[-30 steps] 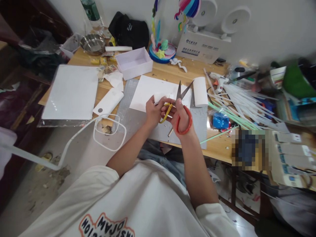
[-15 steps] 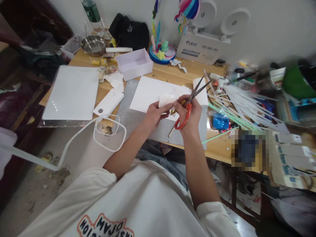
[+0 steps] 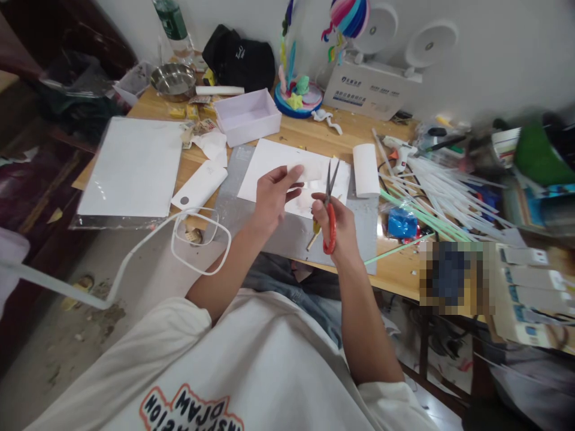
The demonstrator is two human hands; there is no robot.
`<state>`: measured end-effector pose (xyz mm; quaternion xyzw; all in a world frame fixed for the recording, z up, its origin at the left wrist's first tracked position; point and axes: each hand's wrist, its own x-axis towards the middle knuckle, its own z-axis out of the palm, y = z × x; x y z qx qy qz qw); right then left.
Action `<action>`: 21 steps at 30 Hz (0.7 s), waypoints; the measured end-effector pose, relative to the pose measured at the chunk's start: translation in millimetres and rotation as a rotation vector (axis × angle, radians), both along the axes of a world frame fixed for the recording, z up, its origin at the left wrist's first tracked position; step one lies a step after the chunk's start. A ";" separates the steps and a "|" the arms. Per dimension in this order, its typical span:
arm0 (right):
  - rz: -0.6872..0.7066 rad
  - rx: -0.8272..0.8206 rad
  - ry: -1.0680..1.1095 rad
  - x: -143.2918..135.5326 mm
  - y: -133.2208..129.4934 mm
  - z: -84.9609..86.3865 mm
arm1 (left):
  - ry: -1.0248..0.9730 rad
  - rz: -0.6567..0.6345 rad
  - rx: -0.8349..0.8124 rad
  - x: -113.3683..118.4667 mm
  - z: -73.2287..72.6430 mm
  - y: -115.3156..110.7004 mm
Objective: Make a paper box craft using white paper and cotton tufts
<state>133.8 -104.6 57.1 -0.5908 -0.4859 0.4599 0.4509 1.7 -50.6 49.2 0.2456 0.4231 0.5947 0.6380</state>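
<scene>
Between the thumb and fingers of my left hand (image 3: pixel 276 194) is a small white piece of paper (image 3: pixel 311 173). My right hand (image 3: pixel 340 224) grips a pair of scissors (image 3: pixel 330 218) with orange-red handles, its blades pointing away from me and slightly apart. The blades are just right of the paper piece, and I cannot tell whether they touch it. Beneath both hands lies a large white sheet (image 3: pixel 265 161) on a grey cutting mat (image 3: pixel 233 179). A thin stick-like tool (image 3: pixel 313 240) shows by my right hand, partly hidden.
A white roll (image 3: pixel 366 170) stands at the mat's right. Beyond it are a glue gun (image 3: pixel 399 149) and many translucent sticks (image 3: pixel 449 185). A pale box (image 3: pixel 247 118), a steel bowl (image 3: pixel 173 82) and a colourful craft model (image 3: pixel 299 99) stand behind. A white lamp arm (image 3: pixel 117 281) reaches in from the left.
My hands have moved apart. The scissors have swung from pointing right to pointing forward, and their blades are closer together. My left hand has risen slightly with the paper.
</scene>
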 end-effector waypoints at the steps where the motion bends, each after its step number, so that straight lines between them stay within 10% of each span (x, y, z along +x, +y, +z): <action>1: 0.045 -0.010 0.004 -1.6 -3.4 1.1 | -0.021 0.005 -0.006 0.9 2.3 1.2; 9: 0.273 0.010 -0.070 -6.3 -6.1 -1.1 | 0.009 0.000 0.015 7.3 6.1 3.9; 21: 0.181 0.079 -0.117 -14.7 9.5 -2.5 | 0.105 0.023 0.075 11.6 1.4 -0.4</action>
